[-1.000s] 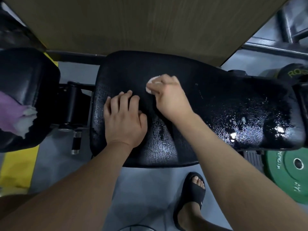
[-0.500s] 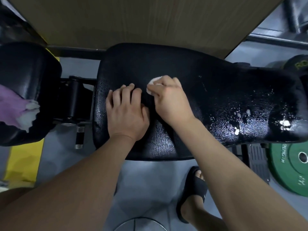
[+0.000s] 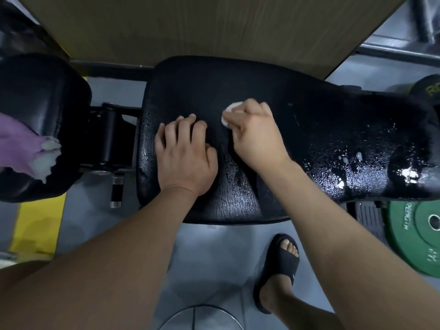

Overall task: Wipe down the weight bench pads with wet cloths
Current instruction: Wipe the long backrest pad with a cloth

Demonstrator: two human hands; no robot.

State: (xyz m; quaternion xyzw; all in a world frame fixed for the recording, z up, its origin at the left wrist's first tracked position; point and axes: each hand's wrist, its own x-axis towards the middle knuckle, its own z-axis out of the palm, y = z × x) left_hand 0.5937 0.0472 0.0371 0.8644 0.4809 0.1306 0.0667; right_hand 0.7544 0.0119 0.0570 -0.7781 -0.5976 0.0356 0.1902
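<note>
A long black bench pad [image 3: 321, 129] runs across the middle of the view, wet and glistening at its right part. My right hand [image 3: 256, 136] grips a small white cloth [image 3: 229, 113] and presses it on the pad's middle. Only an edge of the cloth shows past the fingers. My left hand [image 3: 185, 153] lies flat on the pad just left of it, fingers slightly bent. A second black pad [image 3: 40, 96] sits at the left, with a purple cloth [image 3: 16, 144] and white foam on it.
A green weight plate [image 3: 419, 234] lies on the grey floor at the right. My foot in a black slide sandal [image 3: 278, 267] stands below the bench. A wooden panel [image 3: 202, 27] is behind the bench. A yellow floor strip [image 3: 38, 225] is at left.
Both hands stay close together on the pad's middle, the right one shifting only slightly with the cloth. The view has drifted a little.
</note>
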